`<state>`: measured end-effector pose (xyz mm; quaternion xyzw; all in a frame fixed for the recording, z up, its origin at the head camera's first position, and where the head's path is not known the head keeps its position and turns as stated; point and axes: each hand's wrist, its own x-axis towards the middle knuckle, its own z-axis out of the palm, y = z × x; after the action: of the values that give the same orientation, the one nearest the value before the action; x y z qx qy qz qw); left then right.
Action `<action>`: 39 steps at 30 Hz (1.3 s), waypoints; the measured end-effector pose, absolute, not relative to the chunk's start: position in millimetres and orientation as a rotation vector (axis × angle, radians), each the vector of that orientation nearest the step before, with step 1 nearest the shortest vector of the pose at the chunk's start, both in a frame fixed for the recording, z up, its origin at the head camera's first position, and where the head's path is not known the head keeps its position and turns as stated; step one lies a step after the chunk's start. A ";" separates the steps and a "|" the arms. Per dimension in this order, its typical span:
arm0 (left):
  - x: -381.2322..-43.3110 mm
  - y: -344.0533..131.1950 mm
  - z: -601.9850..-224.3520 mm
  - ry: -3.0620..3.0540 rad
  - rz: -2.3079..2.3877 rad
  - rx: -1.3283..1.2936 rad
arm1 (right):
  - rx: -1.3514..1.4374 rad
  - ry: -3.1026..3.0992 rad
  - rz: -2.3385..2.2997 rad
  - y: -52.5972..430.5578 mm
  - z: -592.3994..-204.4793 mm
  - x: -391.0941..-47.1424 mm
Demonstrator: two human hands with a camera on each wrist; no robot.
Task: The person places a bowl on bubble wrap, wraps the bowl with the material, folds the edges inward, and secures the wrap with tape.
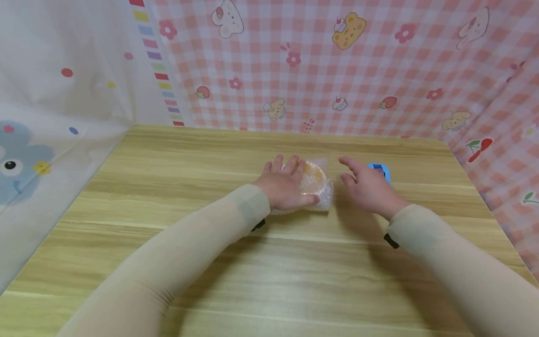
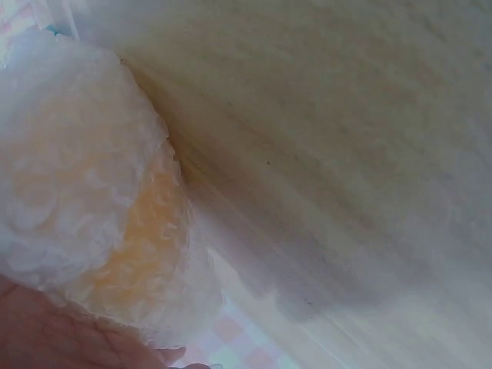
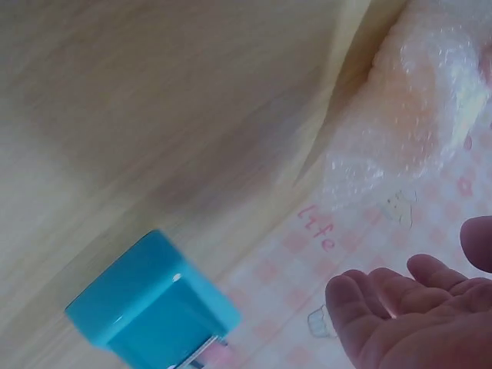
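Spread flat, my left hand (image 1: pixel 283 187) rests on a bubble-wrapped bundle (image 1: pixel 320 180) lying on the wooden table. A round, orange-yellow shape shows through the clear wrap, and the hand covers the bundle's left part. In the left wrist view the wrapped bundle (image 2: pixel 92 169) fills the left side, with the palm against its lower edge. To the right of it hovers my right hand (image 1: pixel 368 187), holding nothing, its fingers loosely bent and thumb apart. Just beyond this hand is a blue plastic item (image 1: pixel 380 172), partly hidden; the right wrist view shows its boxy, rounded body (image 3: pixel 154 304).
The wood-grain table (image 1: pixel 278 281) runs back to a pink checked cloth (image 1: pixel 261 61) with cartoon prints. A white cloth (image 1: pixel 63 140) hangs along the left edge, and the checked cloth continues down the right side.
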<state>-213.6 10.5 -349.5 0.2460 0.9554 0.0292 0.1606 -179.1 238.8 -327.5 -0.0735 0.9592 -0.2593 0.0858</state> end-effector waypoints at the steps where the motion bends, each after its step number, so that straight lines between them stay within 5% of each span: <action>1: -213.6 10.4 -349.4 2.726 0.083 0.702 | -0.219 2.877 -0.774 241.2 -327.8 -178.6; 17: -214.5 11.0 -344.7 2.695 0.044 0.715 | 0.157 2.853 -0.709 305.6 -326.5 -182.1; 39: -214.6 12.4 -344.0 2.696 0.029 0.703 | 0.178 2.706 -0.603 332.3 -339.2 -179.7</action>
<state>-214.6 12.4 -344.0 0.2483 0.9524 0.0103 0.1769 -179.7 332.3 -339.2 0.0631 0.9580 -0.2134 0.1806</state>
